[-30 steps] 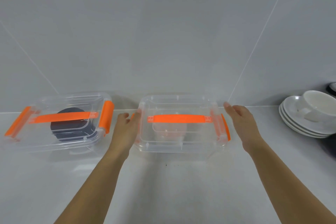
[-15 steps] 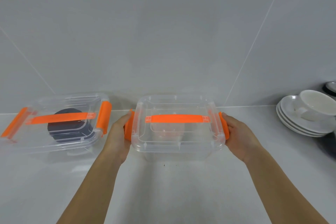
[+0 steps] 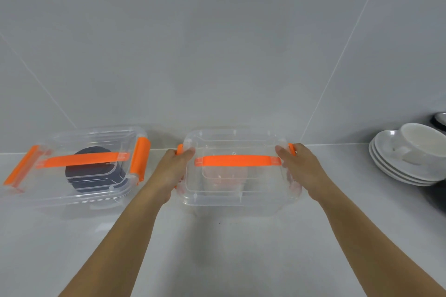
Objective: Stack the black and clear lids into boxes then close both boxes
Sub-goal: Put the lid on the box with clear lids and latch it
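Two clear plastic boxes with orange handles and orange side latches stand on the white counter against the tiled wall. The left box [image 3: 72, 190] has its cover on and holds a stack of black lids [image 3: 94, 178]; its left latch [image 3: 20, 169] sticks outward while the right one lies down against the side. The right box [image 3: 241, 198] also has its cover on, with clear lids [image 3: 224, 176] faintly visible inside. My left hand [image 3: 170, 171] grips its left end over the orange latch, thumb on the cover. My right hand [image 3: 301, 166] grips the right end the same way.
A stack of white saucers [image 3: 395, 169] with a white cup [image 3: 420, 142] on top stands at the right. A dark object [image 3: 440, 119] sits behind it at the frame edge. Bare counter lies in front of both boxes.
Both hands have closed in on the ends of the right box, from hovering beside it to gripping over the orange latches with thumbs on the cover. The left box has not moved.
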The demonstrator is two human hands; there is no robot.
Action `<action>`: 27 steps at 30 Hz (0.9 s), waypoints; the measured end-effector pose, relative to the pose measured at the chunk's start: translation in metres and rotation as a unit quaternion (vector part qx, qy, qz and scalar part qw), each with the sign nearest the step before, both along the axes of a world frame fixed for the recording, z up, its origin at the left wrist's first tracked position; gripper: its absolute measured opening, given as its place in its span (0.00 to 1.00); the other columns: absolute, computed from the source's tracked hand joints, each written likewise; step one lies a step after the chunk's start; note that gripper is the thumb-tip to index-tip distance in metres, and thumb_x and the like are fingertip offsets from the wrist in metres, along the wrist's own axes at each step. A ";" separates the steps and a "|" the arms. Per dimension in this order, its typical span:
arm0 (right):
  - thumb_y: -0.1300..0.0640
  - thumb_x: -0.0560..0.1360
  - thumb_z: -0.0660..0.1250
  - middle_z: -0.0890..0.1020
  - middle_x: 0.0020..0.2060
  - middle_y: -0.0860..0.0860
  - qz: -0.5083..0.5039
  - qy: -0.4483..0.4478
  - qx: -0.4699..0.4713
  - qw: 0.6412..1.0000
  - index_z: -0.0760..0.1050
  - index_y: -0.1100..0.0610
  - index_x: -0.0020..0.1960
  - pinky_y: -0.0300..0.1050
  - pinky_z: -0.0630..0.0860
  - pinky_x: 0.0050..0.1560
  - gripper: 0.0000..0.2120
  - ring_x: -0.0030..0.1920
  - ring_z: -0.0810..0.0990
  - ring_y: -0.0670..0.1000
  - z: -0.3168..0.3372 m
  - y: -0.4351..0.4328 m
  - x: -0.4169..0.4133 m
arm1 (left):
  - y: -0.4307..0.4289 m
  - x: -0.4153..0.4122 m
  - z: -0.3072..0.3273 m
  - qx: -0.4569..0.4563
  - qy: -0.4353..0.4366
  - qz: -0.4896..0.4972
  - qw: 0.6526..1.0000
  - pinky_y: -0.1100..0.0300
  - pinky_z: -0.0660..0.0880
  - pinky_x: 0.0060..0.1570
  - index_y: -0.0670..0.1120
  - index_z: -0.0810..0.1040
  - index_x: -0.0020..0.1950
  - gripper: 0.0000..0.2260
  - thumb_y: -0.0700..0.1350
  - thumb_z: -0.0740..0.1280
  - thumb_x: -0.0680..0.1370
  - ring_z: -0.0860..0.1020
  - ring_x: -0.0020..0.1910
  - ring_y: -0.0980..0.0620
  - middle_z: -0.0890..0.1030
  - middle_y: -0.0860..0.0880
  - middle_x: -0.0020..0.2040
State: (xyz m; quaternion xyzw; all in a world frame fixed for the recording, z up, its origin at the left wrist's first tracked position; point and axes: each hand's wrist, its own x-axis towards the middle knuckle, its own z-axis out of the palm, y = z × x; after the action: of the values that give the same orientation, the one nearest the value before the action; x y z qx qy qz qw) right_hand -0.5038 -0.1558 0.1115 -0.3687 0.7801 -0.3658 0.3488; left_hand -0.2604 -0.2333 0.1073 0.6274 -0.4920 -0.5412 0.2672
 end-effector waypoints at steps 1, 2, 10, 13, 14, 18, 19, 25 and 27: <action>0.45 0.76 0.58 0.78 0.45 0.57 0.012 0.046 0.013 0.999 0.71 0.62 0.51 0.50 0.74 0.45 0.19 0.42 0.78 0.57 0.000 -0.001 0.000 | 0.000 -0.002 0.000 -0.014 -0.026 -0.008 1.000 0.53 0.69 0.45 0.41 0.70 0.62 0.21 0.55 0.60 0.77 0.73 0.42 0.47 0.74 0.47 0.44; 0.45 0.76 0.56 0.79 0.46 0.58 0.021 0.085 0.026 0.996 0.71 0.62 0.51 0.52 0.74 0.49 0.19 0.44 0.79 0.59 0.001 -0.002 0.001 | 0.000 -0.003 0.000 -0.029 -0.056 -0.019 0.998 0.52 0.69 0.47 0.41 0.69 0.63 0.21 0.55 0.59 0.78 0.73 0.45 0.46 0.74 0.46 0.47; 0.53 0.80 0.53 0.76 0.49 0.60 0.106 0.291 0.092 0.946 0.67 0.61 0.61 0.49 0.72 0.46 0.15 0.48 0.78 0.61 0.005 -0.002 0.008 | 0.004 -0.008 -0.001 -0.099 -0.203 -0.049 0.973 0.53 0.69 0.46 0.39 0.71 0.58 0.19 0.54 0.52 0.81 0.75 0.48 0.43 0.77 0.41 0.49; 0.62 0.78 0.53 0.72 0.56 0.59 0.131 0.397 0.108 0.902 0.64 0.61 0.64 0.46 0.66 0.42 0.15 0.53 0.76 0.59 0.004 -0.004 0.009 | 0.008 -0.014 0.004 -0.108 -0.238 -0.044 0.964 0.49 0.72 0.49 0.36 0.67 0.65 0.18 0.45 0.48 0.83 0.75 0.51 0.39 0.74 0.41 0.51; 0.63 0.79 0.51 0.72 0.55 0.59 0.142 0.411 0.103 0.894 0.66 0.61 0.62 0.46 0.64 0.41 0.14 0.53 0.76 0.60 0.006 -0.007 0.009 | 0.009 -0.017 0.005 -0.102 -0.259 -0.049 0.959 0.49 0.71 0.51 0.35 0.64 0.68 0.17 0.41 0.47 0.82 0.75 0.54 0.38 0.73 0.41 0.52; 0.61 0.80 0.47 0.72 0.46 0.56 0.165 0.429 0.108 0.882 0.69 0.63 0.58 0.46 0.62 0.43 0.14 0.50 0.75 0.61 -0.001 -0.015 0.004 | 0.002 -0.022 0.009 -0.090 -0.280 -0.070 0.953 0.47 0.71 0.53 0.36 0.63 0.68 0.17 0.43 0.50 0.82 0.75 0.58 0.36 0.61 0.53 0.34; 0.60 0.80 0.47 0.71 0.41 0.53 0.158 0.421 0.121 0.885 0.69 0.63 0.57 0.46 0.61 0.43 0.15 0.47 0.74 0.60 -0.003 -0.016 0.003 | 0.002 -0.022 0.012 -0.080 -0.275 -0.065 0.956 0.47 0.71 0.52 0.37 0.63 0.68 0.17 0.44 0.50 0.82 0.75 0.58 0.36 0.61 0.52 0.34; 0.64 0.79 0.49 0.60 0.33 0.49 0.138 0.408 0.130 0.893 0.68 0.62 0.58 0.46 0.62 0.42 0.13 0.43 0.70 0.57 0.001 -0.015 0.007 | 0.006 -0.022 0.009 -0.086 -0.274 -0.059 0.956 0.53 0.63 0.45 0.38 0.65 0.56 0.12 0.45 0.49 0.83 0.74 0.56 0.36 0.74 0.35 0.51; 0.64 0.79 0.50 0.72 0.43 0.56 0.117 0.370 0.101 0.916 0.68 0.63 0.59 0.46 0.64 0.43 0.12 0.51 0.75 0.60 0.004 -0.011 0.011 | 0.006 -0.021 0.009 -0.082 -0.274 -0.057 0.957 0.53 0.63 0.45 0.39 0.64 0.54 0.12 0.47 0.49 0.82 0.74 0.55 0.35 0.75 0.34 0.56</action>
State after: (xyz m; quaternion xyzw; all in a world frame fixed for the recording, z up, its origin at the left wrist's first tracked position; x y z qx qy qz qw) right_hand -0.4927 -0.1665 0.1159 -0.5289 0.8377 -0.0790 0.1110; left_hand -0.2813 -0.2272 0.1164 0.6983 -0.6240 -0.3207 0.1419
